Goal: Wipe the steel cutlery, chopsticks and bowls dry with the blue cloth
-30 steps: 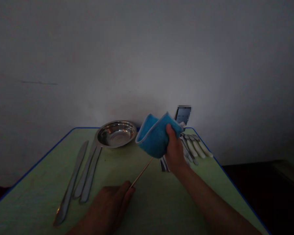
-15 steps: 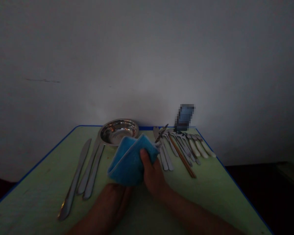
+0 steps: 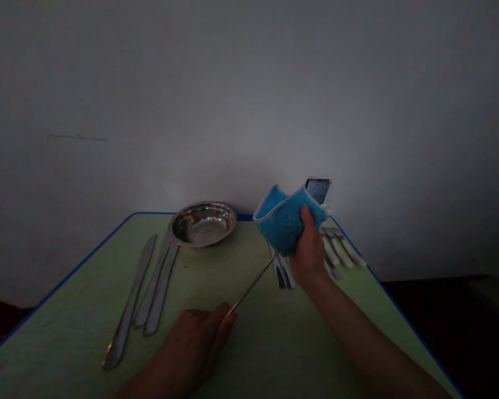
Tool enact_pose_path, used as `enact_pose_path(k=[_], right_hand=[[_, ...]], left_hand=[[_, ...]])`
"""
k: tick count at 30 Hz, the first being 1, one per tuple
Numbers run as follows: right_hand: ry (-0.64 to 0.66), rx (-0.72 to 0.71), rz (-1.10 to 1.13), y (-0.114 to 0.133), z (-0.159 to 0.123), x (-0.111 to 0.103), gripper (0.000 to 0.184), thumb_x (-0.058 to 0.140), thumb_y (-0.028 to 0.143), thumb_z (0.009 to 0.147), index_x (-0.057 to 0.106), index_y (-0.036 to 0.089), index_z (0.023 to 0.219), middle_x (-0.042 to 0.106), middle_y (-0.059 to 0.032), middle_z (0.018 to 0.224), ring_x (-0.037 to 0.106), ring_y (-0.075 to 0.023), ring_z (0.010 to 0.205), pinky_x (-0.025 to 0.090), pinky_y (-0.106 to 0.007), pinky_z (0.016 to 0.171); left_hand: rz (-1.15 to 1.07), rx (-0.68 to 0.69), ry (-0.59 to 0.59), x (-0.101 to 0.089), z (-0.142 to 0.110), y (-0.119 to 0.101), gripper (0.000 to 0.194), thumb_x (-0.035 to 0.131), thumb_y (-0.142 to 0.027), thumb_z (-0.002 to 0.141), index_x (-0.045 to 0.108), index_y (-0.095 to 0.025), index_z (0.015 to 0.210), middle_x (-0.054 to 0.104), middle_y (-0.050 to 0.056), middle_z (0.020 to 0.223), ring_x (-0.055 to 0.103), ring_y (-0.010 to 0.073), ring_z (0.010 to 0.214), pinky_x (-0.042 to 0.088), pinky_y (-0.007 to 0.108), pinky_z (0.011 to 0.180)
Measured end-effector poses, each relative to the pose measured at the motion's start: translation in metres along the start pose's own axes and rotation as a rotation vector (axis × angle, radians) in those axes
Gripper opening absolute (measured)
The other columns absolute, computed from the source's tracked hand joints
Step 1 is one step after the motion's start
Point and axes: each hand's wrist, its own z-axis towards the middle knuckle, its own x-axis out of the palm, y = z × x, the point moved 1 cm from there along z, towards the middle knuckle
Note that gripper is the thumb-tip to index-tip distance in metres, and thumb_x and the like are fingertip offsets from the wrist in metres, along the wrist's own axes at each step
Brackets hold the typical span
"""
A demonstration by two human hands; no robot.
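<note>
The metal bowl [image 3: 203,224] is sitting at the far edge of the green table [image 3: 228,266], close to the wall [image 3: 233,111], and its open side is facing up. Nearer to the person than the bowl, the left hand [image 3: 199,338] is keeping its fingers narrow and is gripping the near end of a thin stick [image 3: 251,285]. This stick is slanting up and away, and its far end is going to the blue cloth [image 3: 285,224] — how much of it is lying inside the folds, I cannot tell. The right hand [image 3: 310,249] is closing on the cloth to the right of the bowl, with the thumb pressing on the outside, and the cloth is hanging above the table in a loose fold with a pale border, well apart from the bowl. To the left of the bowl, a long knife [image 3: 131,305] is lying aslant, and between it and the bowl two other knives [image 3: 153,293] are lying side by side, their far ends reaching the left rim of the bowl. To the right of the bowl, some metal handles [image 3: 286,274] are showing below the cloth; farther right, utensils with white handles [image 3: 343,249] are resting near the table edge — and a phone [image 3: 318,190] is leaning behind the cloth, partly hidden.
</note>
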Motion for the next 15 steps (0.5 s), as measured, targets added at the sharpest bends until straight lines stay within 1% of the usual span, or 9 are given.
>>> enact_pose_path(k=[3,5,8,10,11,13,14,15], right_hand=[[0.024,0.005,-0.118,-0.005,-0.009,0.001,0.062,0.05,0.062,0.073,0.054,0.02,0.118,0.061,-0.0059,0.117,0.056,-0.0226,0.107,0.041,-0.039,0.094],[0.064,0.009,-0.224,-0.009,-0.017,0.002,0.06,0.048,0.063,0.074,0.056,0.02,0.115,0.063,-0.0062,0.113,0.057,-0.0225,0.106,0.041,-0.036,0.093],[0.168,0.025,-0.329,-0.021,-0.035,0.003,0.054,0.048,0.062,0.075,0.062,0.02,0.105,0.067,-0.0047,0.1,0.059,-0.0216,0.097,0.043,-0.032,0.087],[0.269,0.052,-0.355,-0.031,-0.052,0.004,0.048,0.051,0.06,0.075,0.064,0.02,0.098,0.068,-0.0037,0.094,0.06,-0.0206,0.093,0.044,-0.03,0.084],[0.323,0.084,-0.371,-0.036,-0.06,0.005,0.047,0.052,0.059,0.074,0.064,0.019,0.096,0.068,-0.0039,0.092,0.061,-0.0204,0.09,0.045,-0.029,0.081],[0.396,0.143,-0.394,-0.043,-0.073,0.006,0.045,0.051,0.058,0.076,0.065,0.018,0.093,0.068,-0.0045,0.092,0.061,-0.02,0.089,0.045,-0.029,0.08],[0.422,0.164,-0.395,-0.044,-0.076,0.006,0.046,0.05,0.058,0.076,0.066,0.018,0.091,0.068,-0.0047,0.09,0.061,-0.0199,0.087,0.045,-0.03,0.08],[0.433,0.176,-0.385,-0.045,-0.076,0.007,0.046,0.049,0.059,0.077,0.066,0.017,0.089,0.068,-0.0047,0.089,0.061,-0.0199,0.087,0.045,-0.03,0.079]], left_hand=[[-0.097,-0.028,0.012,-0.005,0.001,-0.005,0.046,0.021,-0.041,0.094,0.059,-0.02,0.078,0.064,0.003,0.066,0.062,0.0166,0.061,0.046,0.025,0.057],[-0.178,-0.046,0.02,-0.011,0.002,-0.01,0.045,0.022,-0.041,0.094,0.059,-0.021,0.077,0.065,0.002,0.068,0.062,0.016,0.063,0.048,0.025,0.061],[-0.265,-0.098,0.018,-0.013,0.002,-0.01,0.046,0.024,-0.043,0.093,0.059,-0.021,0.073,0.065,0.001,0.066,0.062,0.0157,0.062,0.05,0.026,0.065],[-0.274,-0.138,-0.04,-0.009,0.001,-0.003,0.046,0.026,-0.045,0.092,0.06,-0.021,0.073,0.066,0.001,0.068,0.064,0.0177,0.067,0.052,0.028,0.069],[-0.27,-0.142,-0.083,-0.006,0.0,0.002,0.044,0.028,-0.046,0.091,0.061,-0.021,0.077,0.068,0.002,0.072,0.065,0.0192,0.073,0.052,0.029,0.073],[-0.27,-0.094,-0.177,-0.001,-0.002,0.009,0.04,0.033,-0.047,0.088,0.061,-0.021,0.096,0.069,0.006,0.09,0.063,0.022,0.09,0.05,0.031,0.084],[-0.279,-0.069,-0.196,0.0,-0.002,0.011,0.04,0.034,-0.047,0.088,0.059,-0.021,0.103,0.069,0.006,0.095,0.062,0.0224,0.095,0.049,0.032,0.087],[-0.292,-0.068,-0.192,0.001,-0.003,0.012,0.04,0.033,-0.047,0.088,0.059,-0.021,0.104,0.069,0.006,0.096,0.061,0.0223,0.096,0.048,0.032,0.088]])
